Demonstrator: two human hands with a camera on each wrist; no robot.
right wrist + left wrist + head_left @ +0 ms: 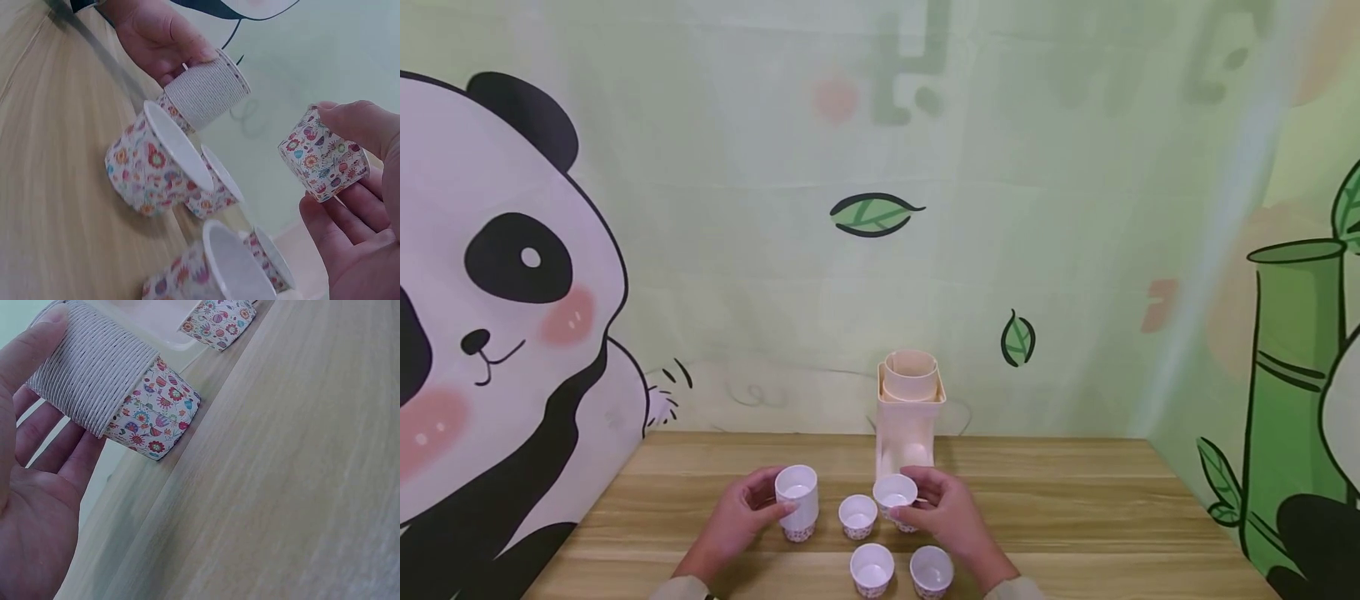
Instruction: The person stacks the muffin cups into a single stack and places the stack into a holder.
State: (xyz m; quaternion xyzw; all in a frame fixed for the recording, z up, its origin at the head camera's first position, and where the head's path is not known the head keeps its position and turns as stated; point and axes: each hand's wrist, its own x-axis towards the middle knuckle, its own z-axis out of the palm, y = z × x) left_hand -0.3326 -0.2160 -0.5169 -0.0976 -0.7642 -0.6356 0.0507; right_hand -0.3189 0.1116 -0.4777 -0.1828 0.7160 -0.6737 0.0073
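My left hand (741, 512) grips a tall stack of nested paper cups (94, 369), thumb on one side and fingers on the other. The stack's closely packed rims form white ridges above the floral wall of the lowest cup. Between thumb and fingers, my right hand (943, 508) holds a single small paper cup (325, 156), printed with colourful flowers and white inside. It is raised above the table, mouth up in the head view. Several matching cups stand upright between and before the hands, including a back-left cup (857, 518), a front-left cup (872, 571) and a front-right cup (931, 572).
A pale pink plastic stand (905, 433) with a round open holder (911, 383) on top stands behind the cups at the table's back. The wood-grain table (1045, 492) ends against a green fabric backdrop (737, 250) printed with a panda and bamboo.
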